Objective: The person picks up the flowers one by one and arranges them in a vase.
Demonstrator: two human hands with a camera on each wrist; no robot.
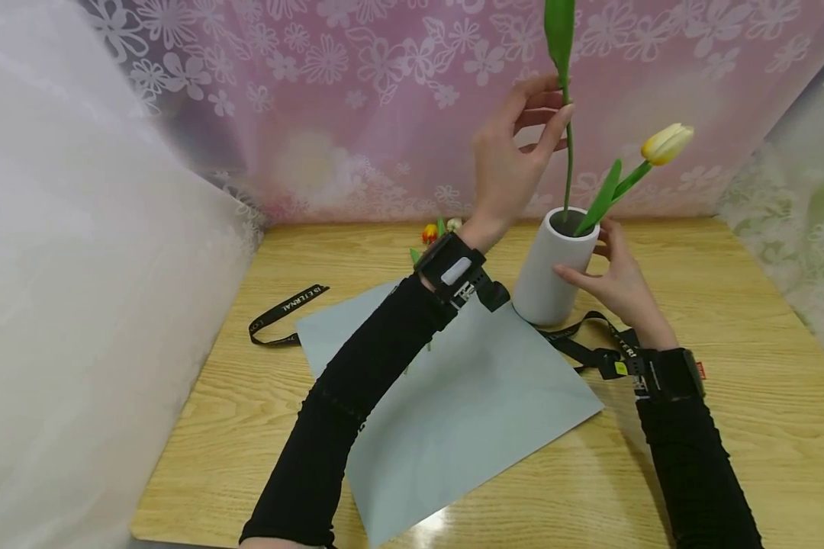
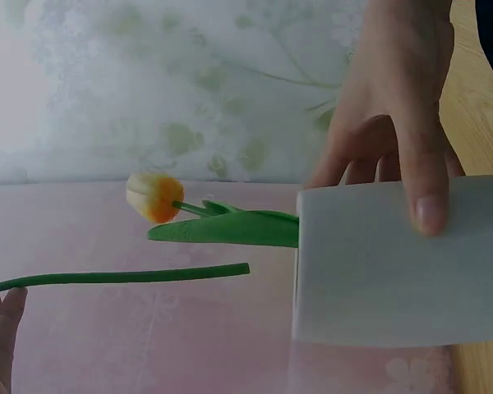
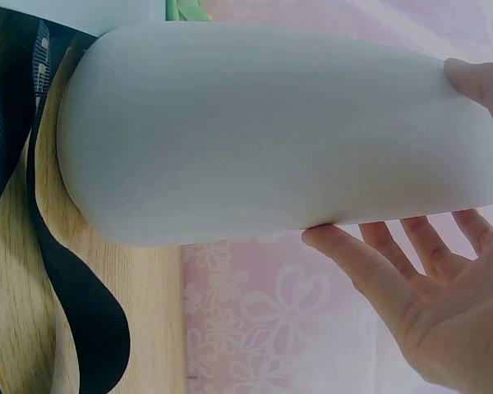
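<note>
My left hand (image 1: pixel 511 145) pinches a green flower stem (image 1: pixel 569 164) between thumb and fingertips. A broad leaf (image 1: pixel 559 34) rises above that grip; the stem's top lies outside the head view. In the left wrist view the stem's lower end (image 2: pixel 240 269) hangs just short of the vase mouth. The white vase (image 1: pixel 549 274) stands on the table, tilting slightly in the head view. Thumb and fingers of my right hand (image 1: pixel 621 278) grip it near the rim. One yellow-and-white tulip (image 1: pixel 667 143) leans out of the vase to the right.
Grey-blue wrapping paper (image 1: pixel 481 404) covers the table's middle, partly beneath my left arm. Behind that forearm lie more flowers, one red-orange (image 1: pixel 429 233). A black printed ribbon (image 1: pixel 284 309) is at the left; a black strap (image 1: pixel 577 347) runs beside the vase's base.
</note>
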